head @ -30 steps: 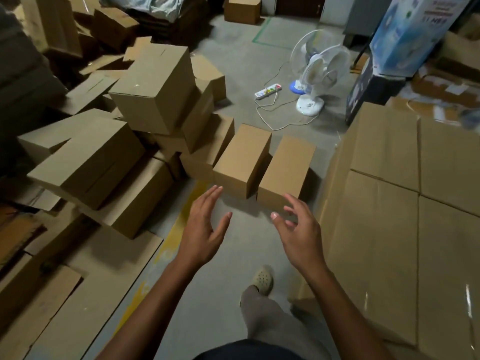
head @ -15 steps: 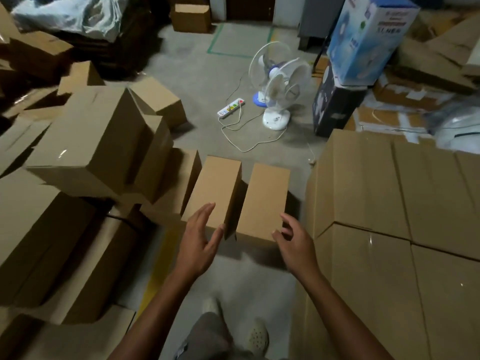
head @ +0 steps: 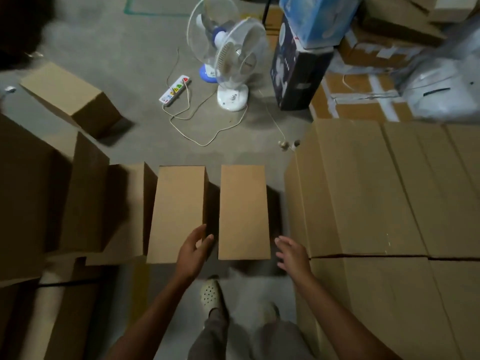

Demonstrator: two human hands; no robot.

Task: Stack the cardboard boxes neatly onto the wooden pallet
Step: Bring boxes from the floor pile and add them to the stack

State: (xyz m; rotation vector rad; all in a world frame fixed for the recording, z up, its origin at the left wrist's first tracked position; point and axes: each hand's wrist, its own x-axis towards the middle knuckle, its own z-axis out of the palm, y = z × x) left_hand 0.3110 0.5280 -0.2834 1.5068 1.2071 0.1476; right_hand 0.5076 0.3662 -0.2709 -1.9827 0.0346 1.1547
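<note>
Two narrow cardboard boxes stand side by side on the floor in front of me: the left box [head: 179, 211] and the right box [head: 242, 211]. My left hand [head: 193, 252] is open at the near end of the gap between them, fingers against the left box's corner. My right hand [head: 292, 254] hovers open just right of the right box's near corner, apart from it. A stack of large boxes [head: 376, 193] fills the right side; the pallet under it is hidden.
More boxes [head: 85, 201] are piled at the left, and one lies alone [head: 70, 97] on the concrete floor. Beyond stand a white fan [head: 228, 61], a power strip [head: 174, 89] with loose cords, and a dark carton [head: 298, 71]. My feet [head: 210, 297] are below.
I have stepped closer and leaned over the two boxes. Both hands moved forward and down to either side of the right box's near end.
</note>
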